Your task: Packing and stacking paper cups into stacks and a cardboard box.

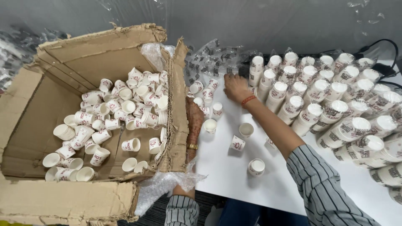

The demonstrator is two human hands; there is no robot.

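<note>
A person's right hand [235,87] reaches across a white desk [234,175], fingers spread and lowered over small loose paper cups [208,94] near the desk's far edge. The left hand [194,119] lies along the desk's left edge, pressed against the torn wall of a cardboard box [37,109]; whether it grips anything cannot be told. The box holds many scattered cups. Stacked cups in plastic sleeves [335,109] crowd the desk's right side.

Packing workroom: cup stacks [335,109], torn carton [83,54].
</note>
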